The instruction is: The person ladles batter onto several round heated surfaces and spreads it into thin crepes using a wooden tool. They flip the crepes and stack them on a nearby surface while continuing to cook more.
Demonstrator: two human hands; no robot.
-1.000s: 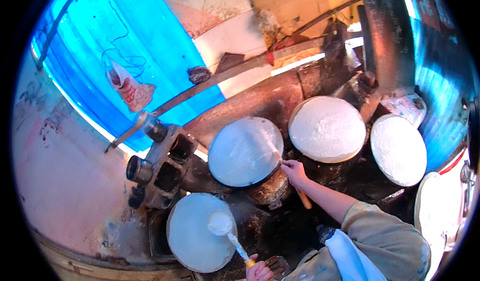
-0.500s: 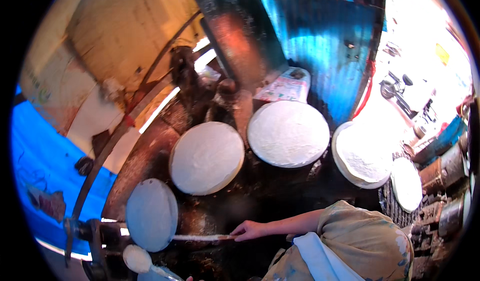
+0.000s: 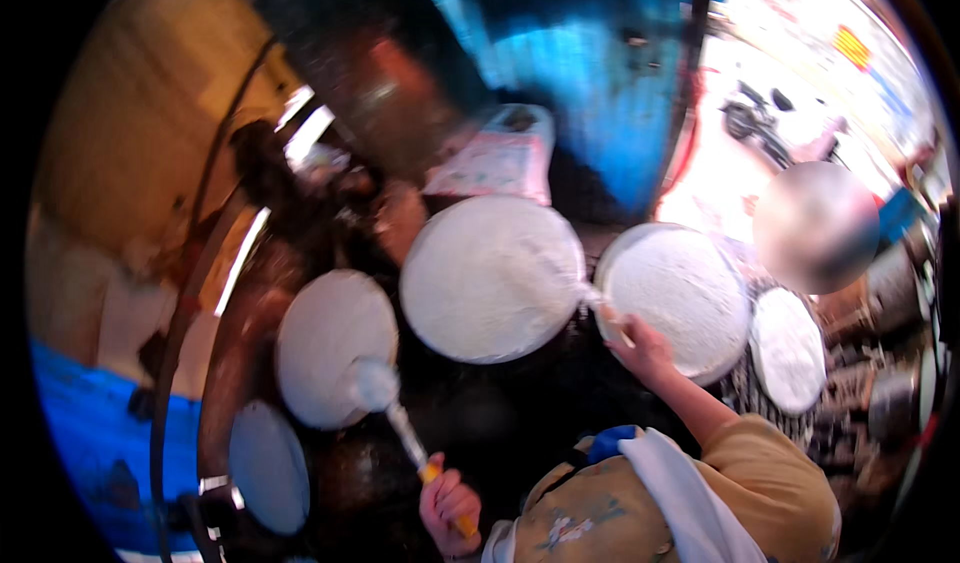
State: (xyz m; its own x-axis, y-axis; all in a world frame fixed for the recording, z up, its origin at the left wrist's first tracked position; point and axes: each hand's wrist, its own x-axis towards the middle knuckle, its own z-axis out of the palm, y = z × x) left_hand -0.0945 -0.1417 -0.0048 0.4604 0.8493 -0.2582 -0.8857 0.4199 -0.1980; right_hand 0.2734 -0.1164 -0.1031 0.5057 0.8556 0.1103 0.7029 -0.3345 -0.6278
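Note:
Several round discs coated in white batter-like paste lie in an arc before me. My left hand (image 3: 450, 511) is wrapped round the yellow handle of a ladle (image 3: 408, 435). Its white, motion-blurred bowl hangs over or touches the lower right of the left-middle disc (image 3: 330, 333). Stretched forward, my right hand (image 3: 640, 351) grips a thin, white-smeared spatula (image 3: 590, 295). The spatula's blade reaches the right side of the large middle disc (image 3: 485, 278), beside the stacked white disc (image 3: 685, 293). Whether the blade touches the paste I cannot tell.
A shaded disc (image 3: 268, 468) is at the lower left. A smaller white oval disc (image 3: 788, 351) rests on ridged dark material at right. Behind stand a dark leaning panel (image 3: 370, 73), a white container (image 3: 500, 153) and a blue corrugated sheet (image 3: 590, 93). A blurred round patch covers something at right.
My right hand has swung with the spatula from the lower-left disc to the right of the middle disc. The ladle has risen from the lower left, with my left hand now plainly in view.

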